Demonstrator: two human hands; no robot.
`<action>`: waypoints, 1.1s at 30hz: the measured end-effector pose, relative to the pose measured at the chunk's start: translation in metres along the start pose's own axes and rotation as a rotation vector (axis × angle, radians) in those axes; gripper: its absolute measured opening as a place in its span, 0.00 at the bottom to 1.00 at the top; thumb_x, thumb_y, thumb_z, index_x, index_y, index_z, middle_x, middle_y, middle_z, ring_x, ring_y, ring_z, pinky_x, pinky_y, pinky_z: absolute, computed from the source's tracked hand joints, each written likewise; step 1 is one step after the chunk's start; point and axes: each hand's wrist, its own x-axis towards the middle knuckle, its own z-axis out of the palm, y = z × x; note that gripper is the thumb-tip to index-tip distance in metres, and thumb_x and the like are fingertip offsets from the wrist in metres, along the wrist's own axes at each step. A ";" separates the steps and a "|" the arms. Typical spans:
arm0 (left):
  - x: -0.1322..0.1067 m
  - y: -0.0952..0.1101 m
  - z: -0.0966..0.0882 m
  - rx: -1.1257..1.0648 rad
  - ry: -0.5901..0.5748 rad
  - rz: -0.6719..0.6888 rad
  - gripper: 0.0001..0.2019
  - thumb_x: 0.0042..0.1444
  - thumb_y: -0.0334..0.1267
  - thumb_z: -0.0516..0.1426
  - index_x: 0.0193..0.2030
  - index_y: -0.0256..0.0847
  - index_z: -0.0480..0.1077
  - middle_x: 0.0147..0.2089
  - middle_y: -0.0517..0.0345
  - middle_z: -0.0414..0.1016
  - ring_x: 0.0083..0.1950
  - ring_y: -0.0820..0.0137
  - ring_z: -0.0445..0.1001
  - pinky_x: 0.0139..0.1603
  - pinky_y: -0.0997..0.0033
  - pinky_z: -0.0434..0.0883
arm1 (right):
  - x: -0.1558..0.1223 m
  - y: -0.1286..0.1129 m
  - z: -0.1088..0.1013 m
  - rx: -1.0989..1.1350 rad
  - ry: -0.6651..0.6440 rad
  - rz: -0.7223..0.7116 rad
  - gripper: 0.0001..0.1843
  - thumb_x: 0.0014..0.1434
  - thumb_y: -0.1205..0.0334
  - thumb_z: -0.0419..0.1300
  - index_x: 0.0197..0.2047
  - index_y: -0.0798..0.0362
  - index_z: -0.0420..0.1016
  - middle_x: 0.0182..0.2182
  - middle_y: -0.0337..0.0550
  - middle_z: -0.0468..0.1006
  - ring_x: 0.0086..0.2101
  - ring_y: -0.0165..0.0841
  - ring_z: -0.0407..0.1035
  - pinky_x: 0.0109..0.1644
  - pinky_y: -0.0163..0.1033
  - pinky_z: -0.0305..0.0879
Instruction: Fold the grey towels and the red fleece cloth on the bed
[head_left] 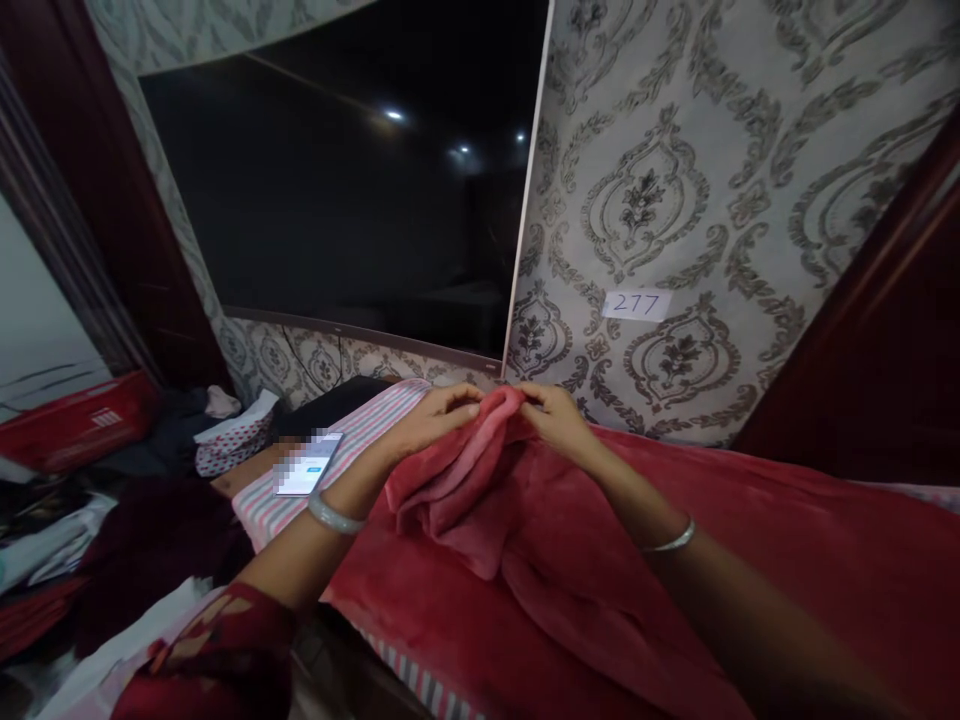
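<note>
Both hands pinch the top of a bunched, pinkish-red plush cloth (480, 500); whether it is a garment or a blanket, I cannot tell. My left hand (442, 412), closed, grips the left side of the raised fold. On the fold's right side, my right hand (553, 418) is closed on the same cloth, thumb and fingers together. The cloth's lower part hangs in folds onto a red plush cover (810, 560) spread beneath it. Each wrist wears a bangle.
A lit phone (311, 465) lies on a striped cloth (262, 510) at the left. Behind stands a large dark television (360, 200) against patterned wallpaper, with a paper label (637, 304) reading 277. Piled clothes (157, 540) and a red bag (82, 420) fill the far left.
</note>
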 end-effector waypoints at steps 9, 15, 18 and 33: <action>0.011 -0.004 0.008 0.202 0.198 0.009 0.08 0.58 0.40 0.54 0.33 0.39 0.70 0.31 0.59 0.74 0.35 0.69 0.70 0.38 0.70 0.67 | -0.005 -0.014 -0.009 0.036 -0.095 0.019 0.13 0.56 0.61 0.57 0.39 0.51 0.82 0.36 0.40 0.83 0.38 0.39 0.75 0.45 0.42 0.69; 0.026 0.017 0.006 0.162 0.251 0.125 0.08 0.58 0.39 0.54 0.35 0.38 0.71 0.34 0.58 0.76 0.37 0.69 0.72 0.39 0.71 0.67 | 0.002 -0.028 -0.011 0.105 -0.086 -0.060 0.34 0.52 0.57 0.64 0.63 0.49 0.69 0.61 0.46 0.72 0.56 0.42 0.68 0.59 0.47 0.65; 0.029 0.029 0.009 0.160 0.297 0.197 0.07 0.57 0.35 0.53 0.36 0.38 0.72 0.34 0.60 0.75 0.36 0.71 0.71 0.39 0.72 0.66 | 0.010 -0.033 -0.007 0.109 -0.087 -0.108 0.38 0.48 0.57 0.67 0.63 0.50 0.68 0.60 0.47 0.72 0.57 0.43 0.67 0.60 0.47 0.63; -0.073 -0.121 0.014 0.276 0.295 -0.186 0.10 0.55 0.37 0.54 0.43 0.40 0.72 0.42 0.54 0.78 0.42 0.64 0.74 0.44 0.65 0.70 | 0.031 -0.057 -0.030 -0.146 0.222 -0.010 0.11 0.48 0.56 0.61 0.34 0.52 0.78 0.32 0.40 0.79 0.35 0.39 0.71 0.42 0.43 0.67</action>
